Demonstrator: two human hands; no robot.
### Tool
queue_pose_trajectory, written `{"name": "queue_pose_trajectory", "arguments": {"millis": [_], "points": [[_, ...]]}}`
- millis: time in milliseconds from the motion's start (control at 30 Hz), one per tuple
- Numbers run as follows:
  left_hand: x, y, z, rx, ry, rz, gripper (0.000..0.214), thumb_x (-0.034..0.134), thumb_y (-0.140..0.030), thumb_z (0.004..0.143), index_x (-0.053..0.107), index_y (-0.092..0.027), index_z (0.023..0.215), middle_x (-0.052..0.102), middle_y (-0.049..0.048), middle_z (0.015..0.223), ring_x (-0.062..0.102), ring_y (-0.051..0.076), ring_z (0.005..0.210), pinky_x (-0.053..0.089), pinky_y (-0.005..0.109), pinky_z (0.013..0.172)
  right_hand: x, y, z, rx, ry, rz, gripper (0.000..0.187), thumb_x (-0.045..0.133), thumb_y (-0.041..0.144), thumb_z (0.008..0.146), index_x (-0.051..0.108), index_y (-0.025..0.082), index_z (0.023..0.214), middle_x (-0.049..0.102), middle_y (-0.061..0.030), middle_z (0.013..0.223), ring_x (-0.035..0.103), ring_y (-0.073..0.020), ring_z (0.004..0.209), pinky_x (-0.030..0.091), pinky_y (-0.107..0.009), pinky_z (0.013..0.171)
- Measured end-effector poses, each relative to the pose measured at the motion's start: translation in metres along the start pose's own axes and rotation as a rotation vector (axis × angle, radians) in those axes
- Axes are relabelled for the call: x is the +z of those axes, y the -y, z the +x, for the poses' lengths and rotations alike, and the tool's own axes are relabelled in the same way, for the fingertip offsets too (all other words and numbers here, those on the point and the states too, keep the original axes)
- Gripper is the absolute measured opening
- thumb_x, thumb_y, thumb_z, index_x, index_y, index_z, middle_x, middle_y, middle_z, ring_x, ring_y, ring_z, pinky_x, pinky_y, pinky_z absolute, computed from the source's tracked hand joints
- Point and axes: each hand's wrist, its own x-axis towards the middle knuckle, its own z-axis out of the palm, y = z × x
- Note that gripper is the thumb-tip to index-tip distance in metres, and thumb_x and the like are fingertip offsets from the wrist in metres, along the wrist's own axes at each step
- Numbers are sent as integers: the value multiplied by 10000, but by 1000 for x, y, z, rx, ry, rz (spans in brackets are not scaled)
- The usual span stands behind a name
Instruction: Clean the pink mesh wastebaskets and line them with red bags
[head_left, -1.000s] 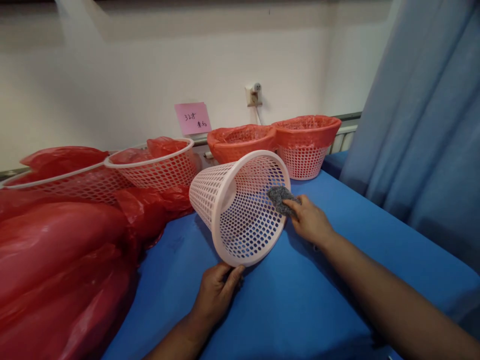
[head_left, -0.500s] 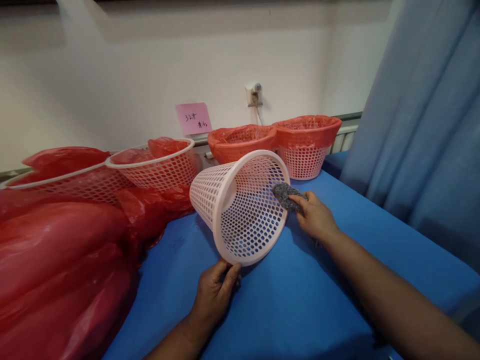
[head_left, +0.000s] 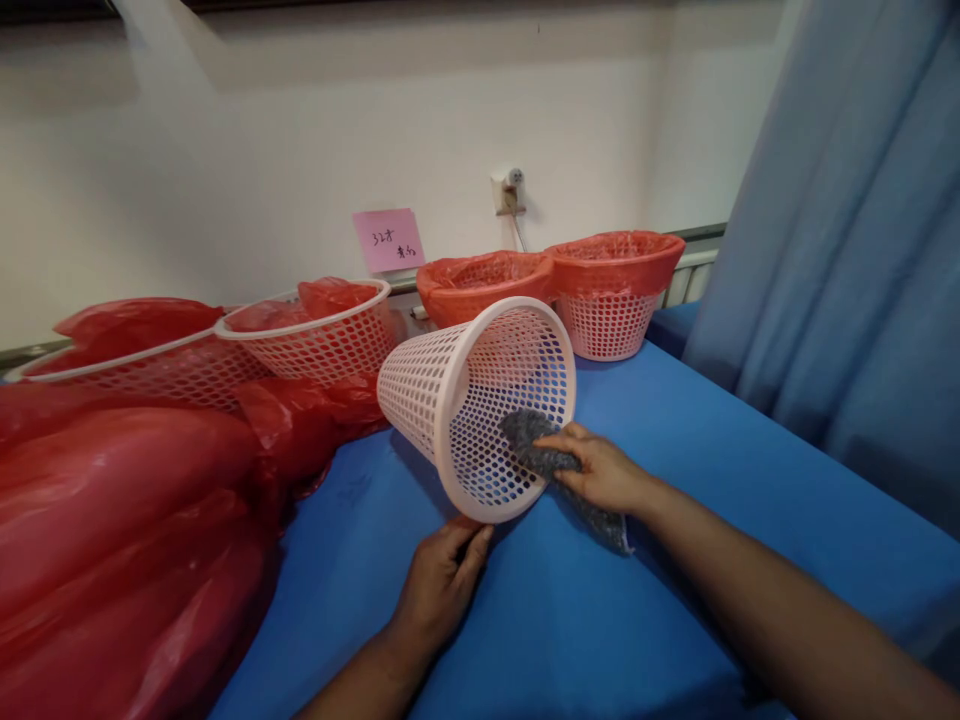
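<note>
A pale pink perforated basket (head_left: 457,400) lies tilted on its side on the blue table (head_left: 675,460), its rim toward me. My left hand (head_left: 442,580) grips the lowest part of the rim, fingers curled on it. My right hand (head_left: 600,470) holds a grey cloth (head_left: 536,450) and presses it against the lower right of the rim and inner wall. One end of the cloth hangs below my wrist.
Two pink baskets lined with red bags (head_left: 611,280) stand at the back by the wall. Another basket (head_left: 315,335) and heaped red plastic bags (head_left: 127,520) fill the left. A blue curtain (head_left: 847,250) hangs at the right. A pink note (head_left: 388,240) is stuck on the wall.
My right hand has slid the grey cloth from the upper right of the rim down to its lower right. The basket has shifted slightly. My left hand keeps its hold.
</note>
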Motion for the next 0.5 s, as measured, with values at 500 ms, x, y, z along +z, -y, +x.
{"name": "queue_pose_trajectory", "arguments": {"millis": [500], "points": [[0, -3, -3, 49, -32, -36, 319, 557, -373, 956, 699, -186, 740, 704, 14, 630, 667, 144, 577, 541, 226, 600, -7, -1, 1, 76, -255, -280, 532, 596, 136, 870, 615, 275, 1383, 532, -96, 1291, 593, -230, 1116, 490, -392, 1017]]}}
